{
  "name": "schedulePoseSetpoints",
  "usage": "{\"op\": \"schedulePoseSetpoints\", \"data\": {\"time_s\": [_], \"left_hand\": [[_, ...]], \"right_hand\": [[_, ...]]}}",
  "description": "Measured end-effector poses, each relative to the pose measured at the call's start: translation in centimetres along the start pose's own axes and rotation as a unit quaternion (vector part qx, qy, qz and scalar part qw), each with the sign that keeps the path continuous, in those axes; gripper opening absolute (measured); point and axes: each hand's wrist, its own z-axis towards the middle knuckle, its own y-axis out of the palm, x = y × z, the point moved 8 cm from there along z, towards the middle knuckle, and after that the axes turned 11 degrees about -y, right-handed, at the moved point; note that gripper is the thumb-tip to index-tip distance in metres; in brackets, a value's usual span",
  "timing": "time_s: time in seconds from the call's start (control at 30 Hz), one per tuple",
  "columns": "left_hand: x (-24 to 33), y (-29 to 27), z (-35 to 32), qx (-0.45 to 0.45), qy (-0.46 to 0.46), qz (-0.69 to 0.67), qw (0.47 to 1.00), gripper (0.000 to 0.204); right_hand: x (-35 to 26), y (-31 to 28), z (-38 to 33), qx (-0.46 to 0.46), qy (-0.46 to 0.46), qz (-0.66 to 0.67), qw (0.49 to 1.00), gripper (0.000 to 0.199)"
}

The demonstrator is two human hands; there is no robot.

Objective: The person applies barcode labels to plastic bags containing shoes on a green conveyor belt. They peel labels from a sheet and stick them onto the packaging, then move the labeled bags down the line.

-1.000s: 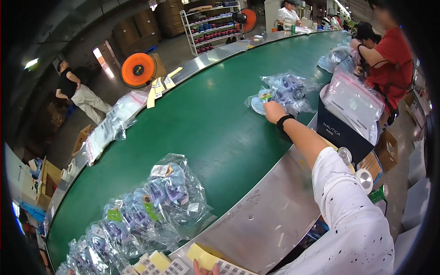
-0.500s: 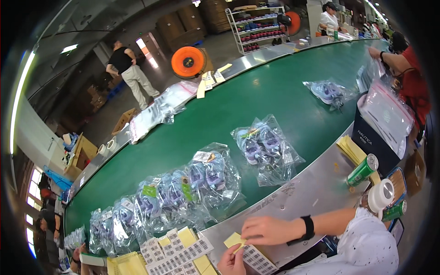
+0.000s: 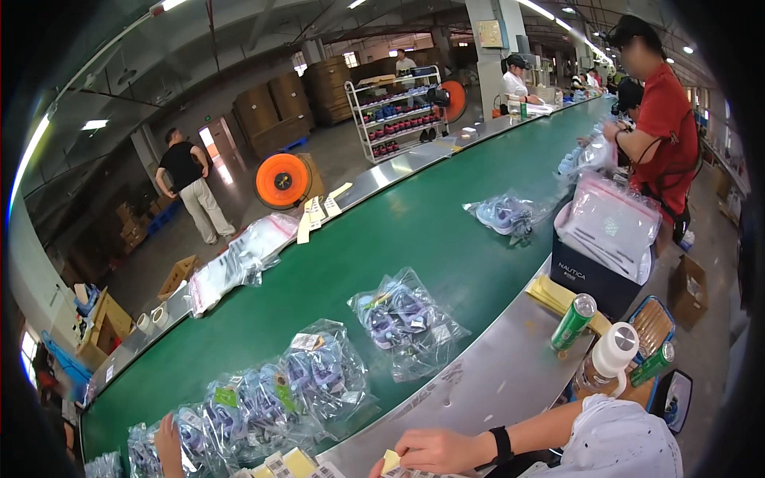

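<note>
My right hand (image 3: pixel 437 451), with a black band on its wrist, is closed on a label sheet (image 3: pixel 390 462) with yellow backing at the bottom edge. Only a sliver of my left hand (image 3: pixel 376 470) shows beside that sheet; its grip is cut off by the picture's edge. More white barcode labels on yellow backing (image 3: pixel 299 464) lie just left of my hands. Beyond them, a row of blue-purple shoes in clear plastic bags (image 3: pixel 323 370) rests on the green conveyor belt (image 3: pixel 430 231). One bagged pair (image 3: pixel 406 323) sits apart from the row.
Another person's hand (image 3: pixel 167 448) reaches to the row's left end. At right stand a green can (image 3: pixel 574 323), a white bottle (image 3: pixel 613 354) and a dark box (image 3: pixel 586 275) of plastic bags. A person in red (image 3: pixel 665 119) works beyond; an orange fan (image 3: pixel 283 182) stands across the belt.
The view has swung up and right, so my hands sit lower and my left hand is nearly out of the picture. Another person's hand has come up to the bagged shoes at left.
</note>
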Motion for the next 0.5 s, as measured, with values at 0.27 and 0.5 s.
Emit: {"op": "schedulePoseSetpoints", "data": {"time_s": [0.27,0.5], "left_hand": [[-0.2,-1.6,2.8,0.049,0.036,0.010,0.998,0.042],[-1.0,-2.6,2.1,0.129,-0.003,0.043,0.991,0.038]], "right_hand": [[4.6,-5.9,2.3,0.093,0.053,0.012,0.994,0.009],[23.1,-21.6,3.2,0.353,0.206,-0.045,0.911,0.058]]}}
